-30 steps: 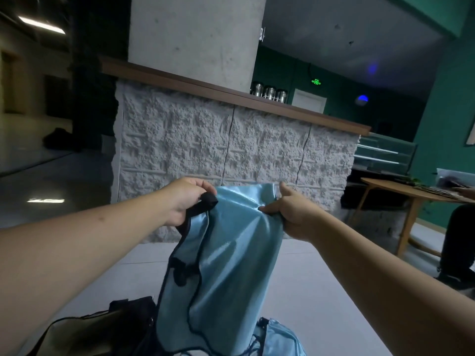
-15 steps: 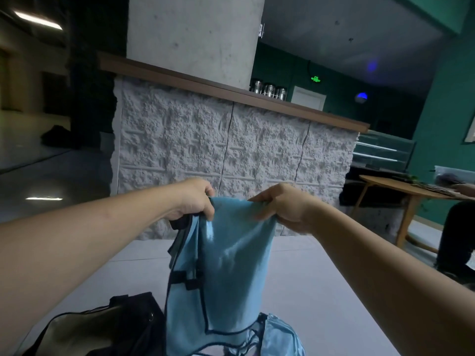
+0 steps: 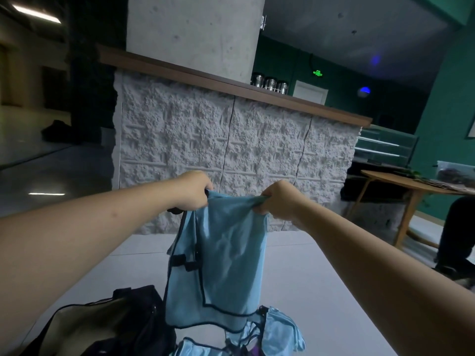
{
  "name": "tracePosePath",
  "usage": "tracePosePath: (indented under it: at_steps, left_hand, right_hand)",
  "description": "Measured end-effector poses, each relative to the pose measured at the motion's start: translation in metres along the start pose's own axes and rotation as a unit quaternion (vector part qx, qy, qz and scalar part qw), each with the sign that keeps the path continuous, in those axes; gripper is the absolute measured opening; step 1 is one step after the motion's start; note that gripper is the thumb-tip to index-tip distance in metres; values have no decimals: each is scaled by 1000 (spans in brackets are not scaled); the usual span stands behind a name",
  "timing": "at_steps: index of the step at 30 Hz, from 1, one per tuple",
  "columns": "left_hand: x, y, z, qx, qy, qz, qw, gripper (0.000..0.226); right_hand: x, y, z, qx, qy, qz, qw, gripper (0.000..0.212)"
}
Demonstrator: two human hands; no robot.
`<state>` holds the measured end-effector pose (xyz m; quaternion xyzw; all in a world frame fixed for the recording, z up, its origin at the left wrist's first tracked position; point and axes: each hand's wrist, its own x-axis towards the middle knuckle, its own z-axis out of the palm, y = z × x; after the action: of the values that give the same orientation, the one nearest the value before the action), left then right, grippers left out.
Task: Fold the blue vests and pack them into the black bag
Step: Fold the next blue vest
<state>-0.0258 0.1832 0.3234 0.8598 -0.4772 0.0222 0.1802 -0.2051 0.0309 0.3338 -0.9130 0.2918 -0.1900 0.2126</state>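
A light blue vest (image 3: 221, 268) with black trim hangs in the air over the white table (image 3: 308, 278). My left hand (image 3: 191, 192) grips its top left corner and my right hand (image 3: 276, 199) grips its top right corner, both at the same height. The black bag (image 3: 108, 325), open with a pale lining, sits at the lower left on the table. More blue vests (image 3: 277, 335) lie bunched at the bottom edge, partly hidden behind the hanging one.
A white stone-faced counter (image 3: 231, 155) with a wooden top stands just beyond the table. At the right are a round wooden table (image 3: 401, 183) and a seated person's dark leg (image 3: 457, 232).
The vest has risen a little and hangs doubled and narrower, matte side toward me. My hands have moved slightly apart while still holding its top corners.
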Motion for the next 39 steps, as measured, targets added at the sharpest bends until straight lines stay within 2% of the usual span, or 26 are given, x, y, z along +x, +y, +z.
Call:
tracePosePath:
  at_steps: [5, 7, 9, 10, 14, 16, 18, 21, 24, 26, 28, 30, 33, 39]
  left_hand:
    - [-3, -3, -5, 16, 4, 27, 1000, 30]
    - [-6, -2, -7, -40, -2, 7, 999, 28]
    - [-6, -7, -6, -143, 11, -24, 989, 16]
    - [-5, -11, -5, -209, 27, -37, 977, 10]
    - [-2, -24, 3, -453, 63, -86, 885, 26]
    - [-3, -26, 10, -535, 65, -94, 837, 27]
    - [-7, -27, 16, -586, 52, -97, 803, 25]
    - [-14, -27, 31, -598, 24, -87, 796, 15]
    - [-19, -30, 52, -576, -21, -55, 815, 22]
    - [-20, -35, 67, -566, -45, -58, 821, 29]
    - [-20, -41, 81, -565, -57, -66, 820, 24]
    - [-23, -46, 97, -575, -64, -79, 812, 15]
    - [-29, -55, 123, -587, -77, -100, 800, 14]
    - [-58, -64, 164, -611, -101, -130, 774, 16]
  right_hand:
    - [4, 15, 1, 192, 19, 12, 981, 7]
    - [6, 20, 3, 299, 8, 20, 954, 10]
    - [5, 23, 5, 362, -8, 19, 932, 13]
    - [4, 23, 5, 378, -15, 13, 925, 15]
    - [5, 30, 8, 439, -38, -6, 898, 21]
    - [6, 33, 12, 453, -42, -3, 891, 22]
    - [3, 36, 18, 462, -41, 3, 886, 20]
    - [-1, 44, 31, 453, -50, 16, 890, 14]
    - [-4, 59, 49, 425, -80, 37, 901, 10]
    - [-6, 71, 63, 428, -97, 56, 897, 13]
    - [-6, 80, 76, 455, -105, 80, 880, 17]
    - [-6, 89, 88, 484, -121, 100, 861, 18]
    - [-9, 101, 108, 499, -165, 118, 843, 28]
    - [-32, 121, 141, 481, -223, 138, 837, 33]
